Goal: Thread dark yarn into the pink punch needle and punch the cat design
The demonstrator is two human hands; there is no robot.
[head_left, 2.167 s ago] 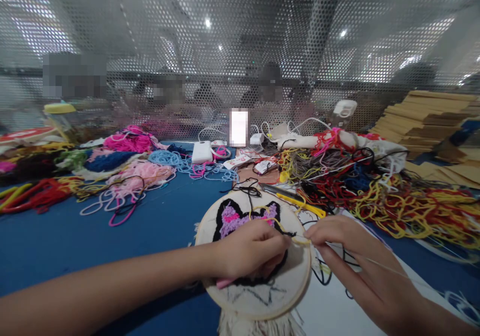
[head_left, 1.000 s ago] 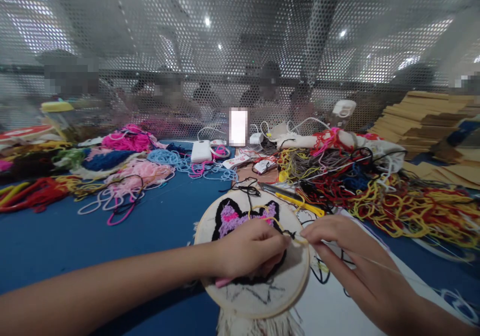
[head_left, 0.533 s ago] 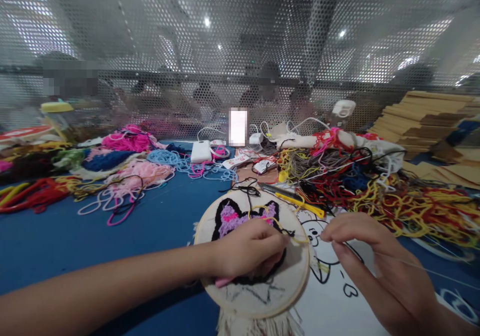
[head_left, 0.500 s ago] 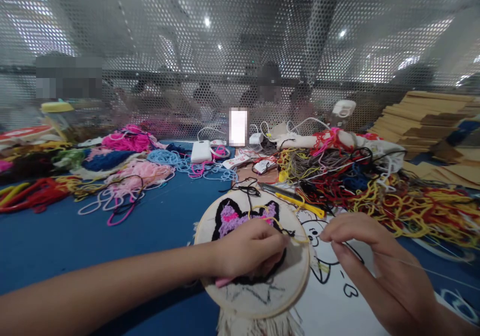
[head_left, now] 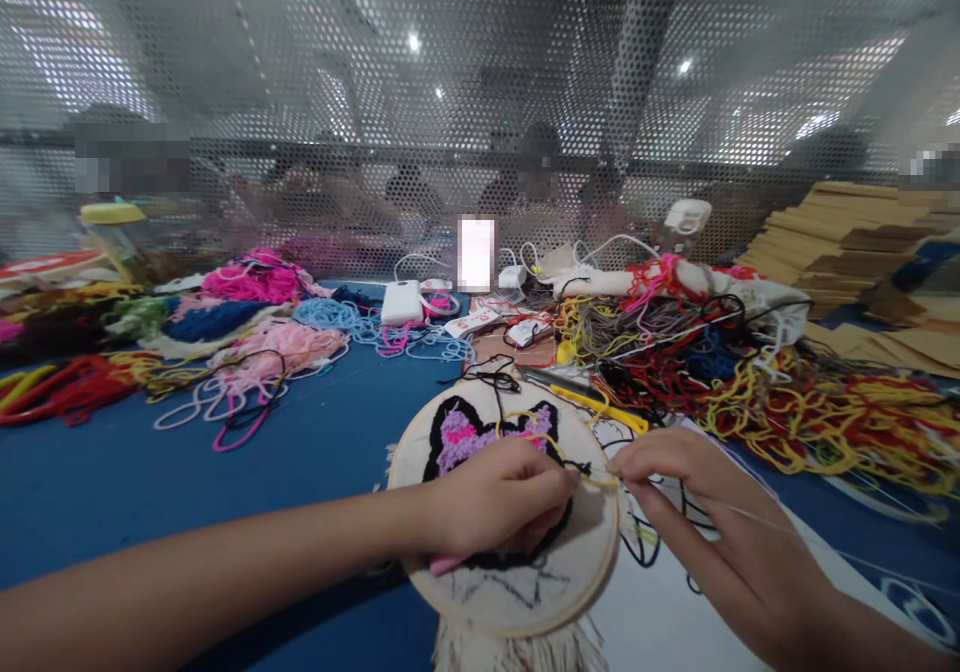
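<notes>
An embroidery hoop point(head_left: 517, 607) with pale cloth lies in front of me, bearing a looped-yarn cat face point(head_left: 469, 442) in black, purple and pink. My left hand point(head_left: 502, 497) is closed over the middle of it. From under its palm pokes the end of a pink handle point(head_left: 448, 564); the rest of that tool is hidden. Yellow yarn point(head_left: 600, 481) runs by the left fingertips to the hoop's right edge. There, the thumb and forefinger of my right hand point(head_left: 697, 512) are pinched together. A fine pale thread point(head_left: 754, 517) trails rightward across this hand.
Under the right hand lies a white sheet with a black line drawing point(head_left: 641, 549). A yellow-handled tool point(head_left: 611, 412) rests behind the hoop. Tangled yarn point(head_left: 825, 407) piles up at right, pink yarn point(head_left: 281, 347) at left. Brown paper point(head_left: 840, 242) is stacked far right, before a perforated screen point(head_left: 480, 72).
My right hand has moved left to the hoop's right edge, and its fingertips have come together. The left hand and the hoop stay where they were.
</notes>
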